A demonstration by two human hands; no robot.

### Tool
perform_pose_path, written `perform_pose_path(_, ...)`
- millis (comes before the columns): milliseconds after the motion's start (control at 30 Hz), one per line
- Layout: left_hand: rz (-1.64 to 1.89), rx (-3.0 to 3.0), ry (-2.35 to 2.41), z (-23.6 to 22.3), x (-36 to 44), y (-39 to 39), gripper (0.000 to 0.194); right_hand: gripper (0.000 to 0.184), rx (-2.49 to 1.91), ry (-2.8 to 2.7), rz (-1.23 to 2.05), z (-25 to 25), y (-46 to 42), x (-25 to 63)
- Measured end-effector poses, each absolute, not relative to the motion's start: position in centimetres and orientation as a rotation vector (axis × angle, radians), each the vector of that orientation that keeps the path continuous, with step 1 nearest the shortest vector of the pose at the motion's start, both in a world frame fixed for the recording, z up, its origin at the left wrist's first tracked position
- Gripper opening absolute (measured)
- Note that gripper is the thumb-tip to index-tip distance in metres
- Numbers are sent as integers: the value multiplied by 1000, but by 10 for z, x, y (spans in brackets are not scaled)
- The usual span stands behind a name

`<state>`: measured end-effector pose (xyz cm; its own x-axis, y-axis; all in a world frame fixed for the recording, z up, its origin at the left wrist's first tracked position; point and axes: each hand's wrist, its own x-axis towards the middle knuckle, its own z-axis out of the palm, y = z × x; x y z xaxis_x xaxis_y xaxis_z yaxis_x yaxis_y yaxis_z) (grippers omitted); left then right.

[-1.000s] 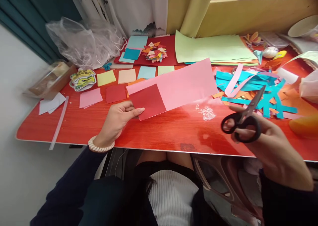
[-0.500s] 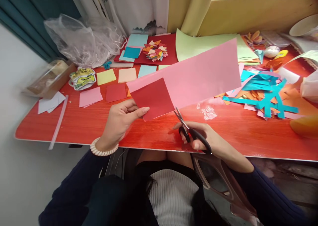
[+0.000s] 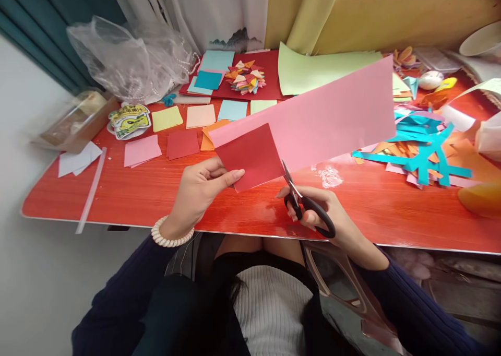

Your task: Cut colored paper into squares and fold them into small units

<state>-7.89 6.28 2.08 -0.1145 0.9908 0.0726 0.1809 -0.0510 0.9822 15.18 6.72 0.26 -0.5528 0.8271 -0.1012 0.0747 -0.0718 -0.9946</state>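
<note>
My left hand (image 3: pixel 207 191) pinches a red paper square (image 3: pixel 250 160) laid over the left end of a long pink paper strip (image 3: pixel 332 116), thumb on top and fingers beneath. The strip stretches up to the right above the table. In my right hand (image 3: pixel 324 210) is a pair of black-handled scissors (image 3: pixel 294 189), with fingers through the handles. The blades meet the paper at the red square's lower right corner, along its right edge. How far they have cut into the pink paper I cannot make out.
Small paper stacks, among them yellow (image 3: pixel 167 118), pink (image 3: pixel 142 150) and red (image 3: pixel 182 144), lie to the left. Blue and orange scraps (image 3: pixel 425 152) are heaped on the right. Behind are a folded-paper cluster (image 3: pixel 246 78), a green sheet (image 3: pixel 313 71) and a clear plastic bag (image 3: pixel 133 63).
My left hand has shifted right with the red square and pink strip. The scissors have moved slightly right, and their blades look closer together.
</note>
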Motion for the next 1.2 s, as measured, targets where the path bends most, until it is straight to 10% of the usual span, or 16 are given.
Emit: perform_pose_path(1200,1302,1191,1338,16,-74,61,15,46,-909,-1518,1784,-5,65,150)
